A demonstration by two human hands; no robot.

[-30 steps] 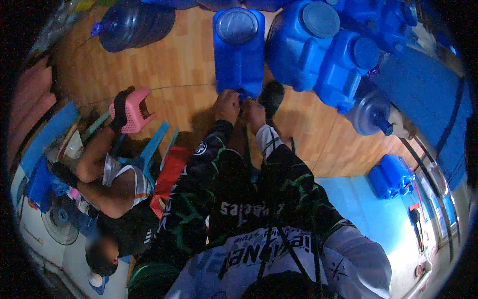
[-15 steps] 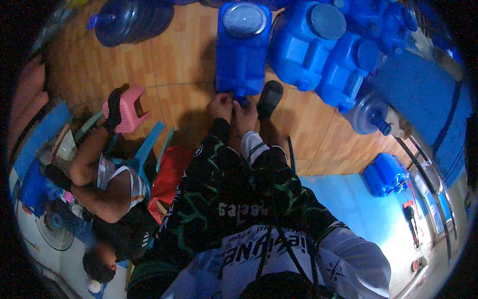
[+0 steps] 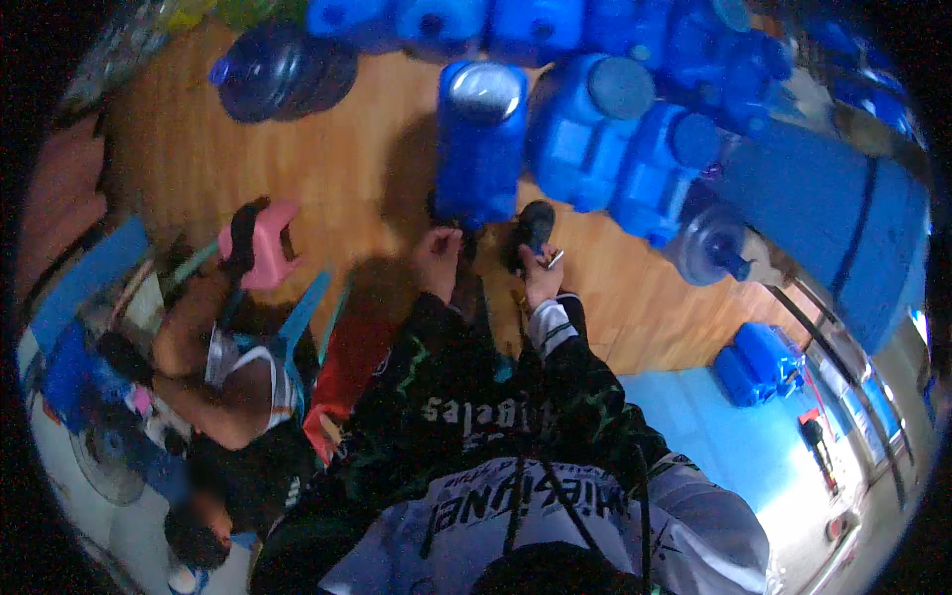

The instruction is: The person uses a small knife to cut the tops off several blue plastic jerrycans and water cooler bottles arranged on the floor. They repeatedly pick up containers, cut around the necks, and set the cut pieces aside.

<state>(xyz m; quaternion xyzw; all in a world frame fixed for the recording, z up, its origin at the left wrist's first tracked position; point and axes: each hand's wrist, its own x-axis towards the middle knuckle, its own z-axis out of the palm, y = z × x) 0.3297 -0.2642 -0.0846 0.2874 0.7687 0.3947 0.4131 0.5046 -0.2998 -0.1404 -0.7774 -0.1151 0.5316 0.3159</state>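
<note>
A blue plastic water jug [image 3: 480, 149] with a large round pale lid stands on the floor in front of me. My left hand [image 3: 437, 260] is just below the jug's near edge, with its fingers curled in; whether anything is between them is hidden. Farther right and apart from the jug, my right hand [image 3: 541, 278] is closed around a small slim white object [image 3: 555, 260], too small to name. Beside that hand is a dark shoe [image 3: 536, 224] on my foot. The jug's near lower end is in shadow.
More blue jugs [image 3: 585, 134] crowd the far side and right. A round clear-blue bottle [image 3: 288, 71] lies at far left, another [image 3: 709, 243] at right. At left, a seated person [image 3: 238, 397] rests a foot on a pink stool [image 3: 266, 248]. Blue containers [image 3: 759, 365] stand at right.
My hands have come away from the jug's near end and moved apart, the right one to the right. The white object now shows in my right hand. The view has shifted, revealing more jugs behind.
</note>
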